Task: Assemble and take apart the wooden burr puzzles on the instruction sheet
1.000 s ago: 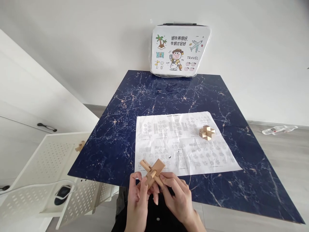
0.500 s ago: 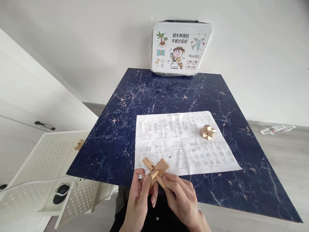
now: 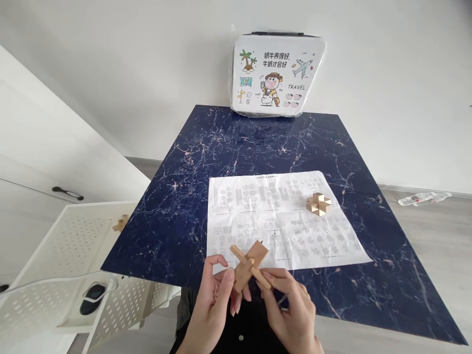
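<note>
1. The light-brown, cross-shaped wooden puzzle (image 3: pixel 249 268), made of a flat block crossed by slender bars, is held up over the near edge of the dark-blue, marble-patterned worktop (image 3: pixel 250 147), partly in front of the white printed paper sheet (image 3: pixel 265 223).
2. It looks light, stiff and dry, with smooth faces that should give fair grip. Nothing about it seems soft or very fragile, though the bars may slide or twist where they cross.
3. Good holds, as I judge it, are the broad block's edges for steadying and a bar's free end for turning; squeezing at the crossing could bind the pieces.
4. The left hand (image 3: pixel 212 305) pinches the block's lower-left end between thumb and fingers, its index finger arched away. The right hand (image 3: pixel 289 302) pinches the lower-right end of a bar between thumb and fingertips.
5. Compared with 0.5 s ago, the cross sits farther right and is turned: the bar that pointed down and left no longer does, and more of the block's face shows. The right hand is also farther right.
6. The pale, star-shaped wooden block puzzle (image 3: pixel 319 204) rests on the sheet's right side, in the same place as then.
</note>
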A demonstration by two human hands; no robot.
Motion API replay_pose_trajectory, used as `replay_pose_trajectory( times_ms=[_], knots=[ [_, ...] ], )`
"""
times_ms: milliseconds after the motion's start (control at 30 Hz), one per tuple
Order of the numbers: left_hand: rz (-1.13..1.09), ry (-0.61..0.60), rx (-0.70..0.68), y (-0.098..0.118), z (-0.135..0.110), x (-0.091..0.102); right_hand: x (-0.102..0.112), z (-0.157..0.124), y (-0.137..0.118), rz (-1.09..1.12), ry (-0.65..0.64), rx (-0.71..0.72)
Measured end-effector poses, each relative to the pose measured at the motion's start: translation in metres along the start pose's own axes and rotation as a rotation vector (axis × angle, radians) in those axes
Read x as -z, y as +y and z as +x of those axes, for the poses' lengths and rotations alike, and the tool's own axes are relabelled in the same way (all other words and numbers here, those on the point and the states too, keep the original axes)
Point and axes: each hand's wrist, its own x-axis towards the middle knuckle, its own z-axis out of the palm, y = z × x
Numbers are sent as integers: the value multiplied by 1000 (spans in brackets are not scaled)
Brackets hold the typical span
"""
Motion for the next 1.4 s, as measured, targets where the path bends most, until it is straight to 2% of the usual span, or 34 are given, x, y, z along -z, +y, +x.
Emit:
replay_pose_trajectory(
  times_ms=[167, 333, 467, 600, 767, 867, 933, 967, 1033, 1133, 1233, 1300, 1400],
  knots=[
    [203, 76, -79, 7, 11, 14, 33, 2, 27, -33, 104, -207],
    [673, 220, -221, 25, 27, 50, 73, 17, 68, -286, 237, -429],
    [890, 292, -296, 33, 41, 80, 93, 29, 92, -417, 276, -572],
    [940, 296, -295, 35, 52, 96, 100, 33, 106, -410, 277, -708],
    [939, 300, -290, 37, 56, 97, 101, 38, 106, -340, 272, -834],
    [944, 311, -293, 37, 56, 96, 97, 37, 94, -331, 380, -858],
    [945, 320, -298, 36, 57, 96, 92, 31, 85, -274, 518, -828],
    [946, 321, -299, 36, 57, 96, 88, 28, 81, -206, 539, -795],
    [948, 320, -298, 36, 57, 96, 77, 19, 73, -122, 465, -701],
    [946, 322, -295, 36, 56, 97, 58, 9, 65, 18, 202, -610],
    [928, 345, -309, 35, 53, 97, 45, 4, 60, 52, 55, -522],
    [913, 354, -324, 35, 52, 97, 42, 4, 59, 40, 1, -472],
    [907, 349, -325, 36, 51, 96, 43, 5, 60, 35, -7, -457]
  ],
)
